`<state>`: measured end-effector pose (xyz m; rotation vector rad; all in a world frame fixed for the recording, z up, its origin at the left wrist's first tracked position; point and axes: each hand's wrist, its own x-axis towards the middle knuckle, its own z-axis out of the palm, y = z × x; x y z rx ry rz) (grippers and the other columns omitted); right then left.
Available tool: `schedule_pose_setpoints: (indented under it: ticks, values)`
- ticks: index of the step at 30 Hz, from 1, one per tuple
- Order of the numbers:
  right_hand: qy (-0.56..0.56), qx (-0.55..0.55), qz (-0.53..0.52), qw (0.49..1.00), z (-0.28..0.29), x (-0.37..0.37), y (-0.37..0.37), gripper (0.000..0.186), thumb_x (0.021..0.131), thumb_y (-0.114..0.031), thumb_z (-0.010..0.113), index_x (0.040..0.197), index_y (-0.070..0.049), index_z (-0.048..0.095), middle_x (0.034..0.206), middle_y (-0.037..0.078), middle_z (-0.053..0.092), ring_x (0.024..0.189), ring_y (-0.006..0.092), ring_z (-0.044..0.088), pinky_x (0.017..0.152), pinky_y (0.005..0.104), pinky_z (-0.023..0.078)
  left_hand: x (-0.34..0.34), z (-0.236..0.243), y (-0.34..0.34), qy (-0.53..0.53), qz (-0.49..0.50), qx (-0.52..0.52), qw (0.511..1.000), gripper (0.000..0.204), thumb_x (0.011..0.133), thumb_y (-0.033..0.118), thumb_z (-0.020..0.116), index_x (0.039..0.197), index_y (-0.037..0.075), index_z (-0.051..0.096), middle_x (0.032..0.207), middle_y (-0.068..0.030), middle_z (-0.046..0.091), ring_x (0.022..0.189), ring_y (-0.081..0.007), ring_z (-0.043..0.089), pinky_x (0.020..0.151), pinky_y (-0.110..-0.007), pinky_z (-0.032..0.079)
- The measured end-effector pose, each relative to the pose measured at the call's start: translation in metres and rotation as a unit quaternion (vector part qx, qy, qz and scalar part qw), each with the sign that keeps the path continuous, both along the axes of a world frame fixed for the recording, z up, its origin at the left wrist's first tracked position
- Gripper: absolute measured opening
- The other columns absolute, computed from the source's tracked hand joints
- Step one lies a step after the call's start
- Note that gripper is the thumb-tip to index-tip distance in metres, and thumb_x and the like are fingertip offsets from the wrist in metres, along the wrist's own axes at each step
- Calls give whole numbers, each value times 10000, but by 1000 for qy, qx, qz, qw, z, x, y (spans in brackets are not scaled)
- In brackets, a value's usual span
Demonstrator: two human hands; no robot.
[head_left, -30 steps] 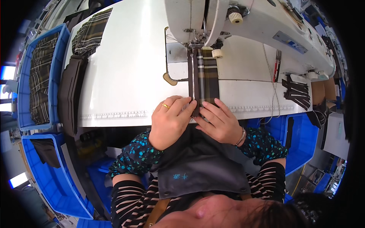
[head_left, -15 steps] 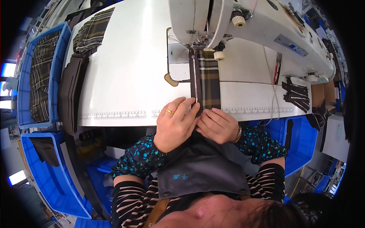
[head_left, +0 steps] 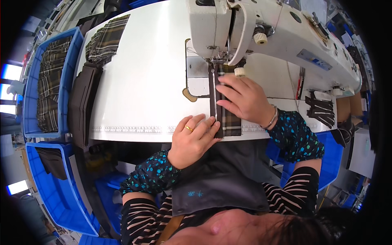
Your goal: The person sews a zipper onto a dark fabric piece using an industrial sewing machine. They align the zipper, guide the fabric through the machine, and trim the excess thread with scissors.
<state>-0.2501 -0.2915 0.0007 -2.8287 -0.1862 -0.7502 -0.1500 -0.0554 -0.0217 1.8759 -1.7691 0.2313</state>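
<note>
A dark zipper strip with pale teeth runs from under the sewing machine's presser foot toward the table's front edge. Plaid brown fabric lies along its right side. My left hand, a gold ring on one finger, is closed on the strip's near end, fingertips on top and thumb low at the edge. My right hand rests over the plaid fabric, its fingers apart and their tips by the zipper's right edge. It covers part of the fabric.
Blue bins stand at the left, one filled with plaid pieces. More plaid fabric and a dark stack lie on the table's left. Red-handled snips and several dark zipper strips sit at the right.
My right hand has left the near end of the strip and moved forward and right onto the plaid fabric, its fingers spreading. My left hand stays at the near end.
</note>
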Motion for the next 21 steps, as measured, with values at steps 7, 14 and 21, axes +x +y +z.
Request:
schedule_pose_setpoints:
  ticks: [7,14,21]
  values:
    - [91,11,1,996,-17,2,-13,763,791,-565,803,1346,-51,706,1477,217,606,1343,399,581,1073,483,495,5,-4,14,28,-36,34,998,666,850,550,787,1356,122,720,1370,-52,692,1285,-287,626,1129,-510,458]
    - [85,2,10,996,-16,3,-13,814,743,-587,811,1333,-36,709,1491,241,587,1332,426,586,1049,488,509,140,31,93,-122,295,8,948,355,909,187,785,1242,74,737,1258,-104,753,1171,-353,683,1024,-474,508]
    - [72,-19,23,997,-16,7,-15,812,757,-602,795,1326,-29,710,1491,249,584,1343,420,583,1052,483,502,259,23,186,-222,499,167,821,297,1079,289,586,1151,47,742,953,-150,778,996,-356,736,882,-458,569]
